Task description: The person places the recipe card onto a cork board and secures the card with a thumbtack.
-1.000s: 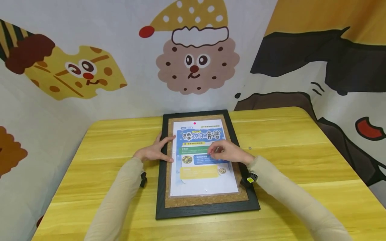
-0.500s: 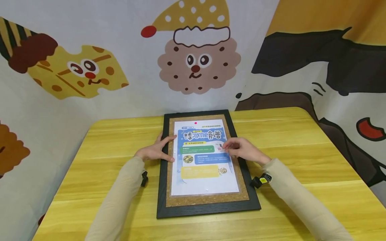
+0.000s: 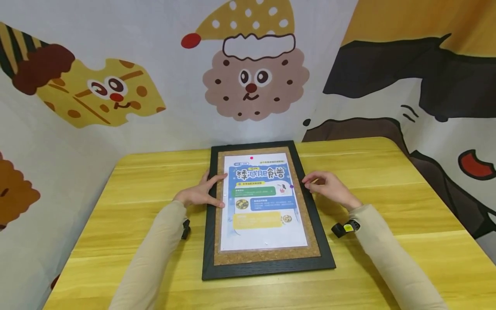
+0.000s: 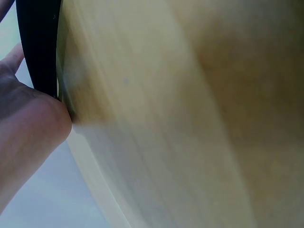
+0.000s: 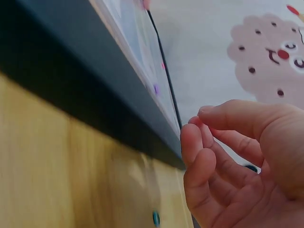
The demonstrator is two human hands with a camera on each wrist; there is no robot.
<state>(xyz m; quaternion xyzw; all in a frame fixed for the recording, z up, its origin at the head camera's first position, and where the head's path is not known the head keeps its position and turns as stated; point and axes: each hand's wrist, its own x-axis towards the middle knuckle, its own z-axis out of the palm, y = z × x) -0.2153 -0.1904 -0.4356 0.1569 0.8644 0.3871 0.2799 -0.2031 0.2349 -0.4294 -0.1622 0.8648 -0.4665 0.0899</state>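
A printed poster [image 3: 265, 234] lies on a cork board [image 3: 267, 257] with a black frame [image 3: 267, 272]. A pink pin [image 3: 251, 158] sits at its top edge and a purple pin [image 3: 291, 186] at its right edge. Small clear dots show at the left and bottom edges. My left hand [image 3: 197, 192] rests over the frame's left side with thumb and fingers spread, fingertips at the poster's edge. Beside the frame's right side is my right hand [image 3: 327, 187], its fingers loosely curled. In the right wrist view nothing shows between thumb and fingers.
The board lies on a yellow wood-grain table [image 3: 387, 193], against a white cloth backdrop [image 3: 170, 133] with cartoon prints. A small teal object [image 5: 156, 218] is on the table near the frame in the right wrist view. Black wristbands [image 3: 346, 227] are on both wrists.
My right hand has moved right, from above the poster's middle to beyond the frame's right side. The purple pin at the poster's right edge has come into view. The left hand stays put.
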